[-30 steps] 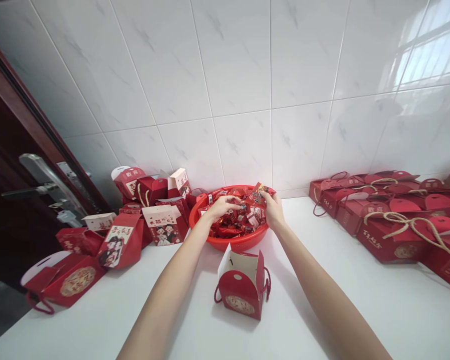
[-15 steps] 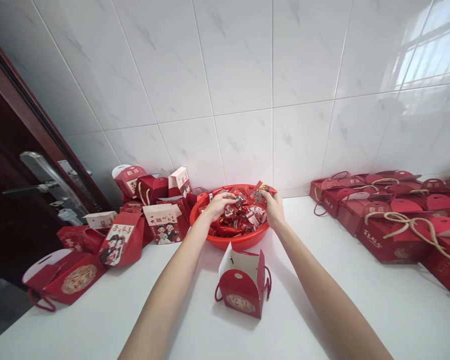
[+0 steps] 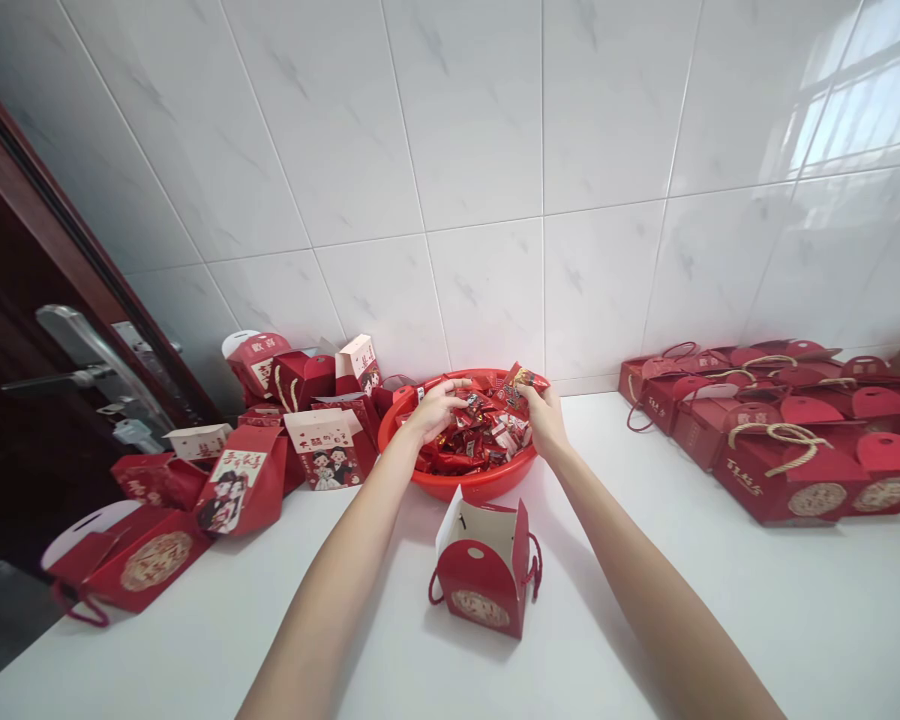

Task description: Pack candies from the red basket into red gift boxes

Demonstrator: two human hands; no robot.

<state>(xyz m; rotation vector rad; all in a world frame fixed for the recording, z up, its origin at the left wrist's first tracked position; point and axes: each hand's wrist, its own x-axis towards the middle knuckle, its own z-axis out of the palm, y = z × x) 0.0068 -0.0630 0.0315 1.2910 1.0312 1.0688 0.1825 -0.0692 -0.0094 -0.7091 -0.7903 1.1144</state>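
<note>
Mid-frame, our right hand [image 3: 547, 418] pinches a packet [image 3: 523, 378] over the basin [image 3: 480, 487]; we cannot tell whether our left hand [image 3: 436, 410], at the sweets [image 3: 476, 442], grips anything. We do best pinching lightly.

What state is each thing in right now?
Round red plastic basin: upright, holding shiny red packets.
Bare left hand: over the basin, grip unclear.
Bare right hand: pinching small red-and-yellow packet.
Front-centre red cardboard box: upright, top open.
Left-side red cardboard boxes: several flaps raised.
Right-side red cardboard boxes: tops mostly folded shut.
Dark brown door: open or shut, unclear.
</note>
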